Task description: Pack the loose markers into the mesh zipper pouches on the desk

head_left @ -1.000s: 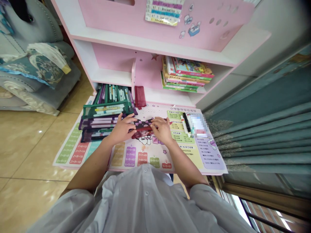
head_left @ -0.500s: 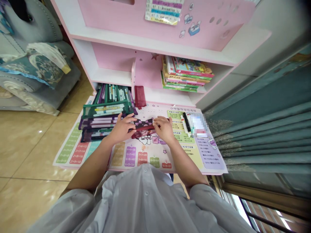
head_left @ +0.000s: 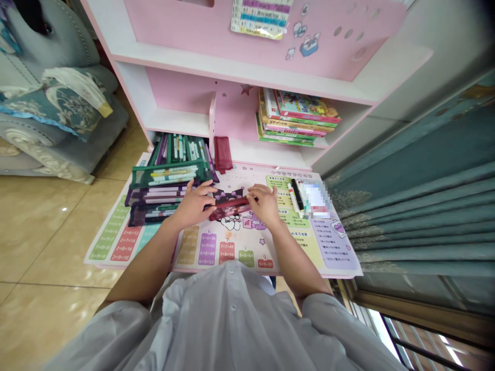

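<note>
A dark red mesh pencil pouch (head_left: 232,207) lies on the desk between my hands, with pens showing through it. My left hand (head_left: 196,202) pinches its left end between thumb and forefinger, the other fingers spread. Along the pouch's upper edge, toward the right end, my right hand (head_left: 264,204) has thumb and fingertips closed on it. What exactly the right fingertips grip is too small to make out. Green mesh pouches (head_left: 170,175) and purple mesh pouches (head_left: 158,195) filled with pens are piled just left of my left hand.
Another dark red pouch (head_left: 223,153) lies flat at the back. Loose markers (head_left: 297,196) and a blurred-out item (head_left: 317,200) are at the right. Books (head_left: 297,116) are stacked on the shelf. A printed mat (head_left: 232,242) covers the desk, and a curtain (head_left: 417,190) hangs at the right.
My right hand has slid a little to the right along the pouch's upper edge. My left hand stays at the left end.
</note>
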`<act>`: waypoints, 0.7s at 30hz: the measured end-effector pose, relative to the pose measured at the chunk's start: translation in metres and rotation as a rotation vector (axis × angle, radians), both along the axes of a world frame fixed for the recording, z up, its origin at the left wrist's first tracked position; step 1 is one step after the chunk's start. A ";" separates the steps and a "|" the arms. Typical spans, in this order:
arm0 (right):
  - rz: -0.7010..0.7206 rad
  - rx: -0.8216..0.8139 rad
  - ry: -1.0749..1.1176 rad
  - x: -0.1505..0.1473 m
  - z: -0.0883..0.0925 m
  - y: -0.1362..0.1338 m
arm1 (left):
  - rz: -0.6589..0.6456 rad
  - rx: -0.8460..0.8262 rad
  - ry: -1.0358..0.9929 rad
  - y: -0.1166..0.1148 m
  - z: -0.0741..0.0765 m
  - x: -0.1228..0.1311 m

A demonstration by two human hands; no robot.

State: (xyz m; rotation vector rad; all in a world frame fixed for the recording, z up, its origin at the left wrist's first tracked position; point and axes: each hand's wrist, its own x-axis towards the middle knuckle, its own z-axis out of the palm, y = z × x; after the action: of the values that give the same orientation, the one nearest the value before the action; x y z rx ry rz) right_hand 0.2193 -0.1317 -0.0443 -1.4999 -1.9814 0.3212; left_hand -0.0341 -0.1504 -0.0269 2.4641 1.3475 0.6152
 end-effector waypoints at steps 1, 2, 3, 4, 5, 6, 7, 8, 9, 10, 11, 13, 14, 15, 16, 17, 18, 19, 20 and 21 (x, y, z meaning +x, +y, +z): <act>0.001 -0.001 0.000 0.000 0.000 0.000 | 0.000 -0.001 -0.001 0.000 0.000 0.000; 0.001 -0.003 0.001 0.000 0.000 0.000 | 0.001 -0.002 -0.002 0.000 0.000 0.000; -0.002 -0.003 0.000 0.001 0.000 0.000 | 0.002 -0.003 -0.004 0.000 0.000 0.000; -0.006 -0.002 -0.002 0.002 -0.001 0.001 | 0.004 -0.005 -0.006 0.000 0.000 0.000; -0.012 -0.001 -0.005 0.002 -0.001 0.001 | 0.005 -0.006 -0.008 0.000 -0.001 0.000; -0.019 0.000 -0.008 0.003 -0.001 0.001 | 0.006 -0.006 -0.010 0.000 -0.001 0.000; -0.026 0.001 -0.010 0.004 -0.002 0.002 | 0.006 -0.007 -0.011 0.000 -0.001 -0.001; -0.032 0.001 -0.011 0.004 -0.002 0.002 | 0.007 -0.009 -0.012 0.000 -0.001 -0.001; -0.036 -0.001 -0.010 0.004 -0.002 0.002 | 0.006 -0.011 -0.012 0.000 -0.001 -0.001; -0.038 -0.001 -0.010 0.005 -0.002 0.002 | 0.004 -0.012 -0.012 0.000 -0.001 -0.001; -0.039 -0.001 -0.009 0.005 -0.001 0.002 | 0.003 -0.012 -0.011 0.000 -0.001 -0.001; -0.046 0.000 -0.007 0.005 0.000 0.003 | 0.002 -0.004 -0.009 0.001 -0.002 -0.002; -0.051 0.000 -0.004 0.005 0.000 0.003 | 0.001 0.001 -0.009 0.001 -0.003 -0.002; -0.057 0.001 -0.001 0.006 0.000 0.004 | 0.002 0.006 -0.010 0.001 -0.003 -0.002; -0.063 0.002 0.001 0.006 0.000 0.004 | 0.003 0.009 -0.011 0.001 -0.004 -0.003; -0.067 0.003 0.003 0.007 0.000 0.005 | 0.003 0.011 -0.014 0.001 -0.005 -0.003; -0.069 0.004 0.004 0.008 -0.001 0.005 | 0.004 0.011 -0.016 0.002 -0.005 -0.003; -0.070 0.004 0.003 0.008 -0.002 0.006 | 0.004 0.010 -0.019 0.002 -0.005 -0.003; -0.069 0.003 0.002 0.009 -0.003 0.007 | 0.004 0.007 -0.021 0.002 -0.005 -0.003; -0.067 0.002 0.000 0.010 -0.003 0.007 | 0.003 0.004 -0.023 0.002 -0.005 -0.003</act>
State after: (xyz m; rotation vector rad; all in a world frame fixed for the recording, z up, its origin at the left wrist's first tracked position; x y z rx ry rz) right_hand 0.2295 -0.1244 -0.0477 -1.5611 -1.9259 0.2907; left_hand -0.0369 -0.1487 -0.0320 2.4508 1.3433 0.6451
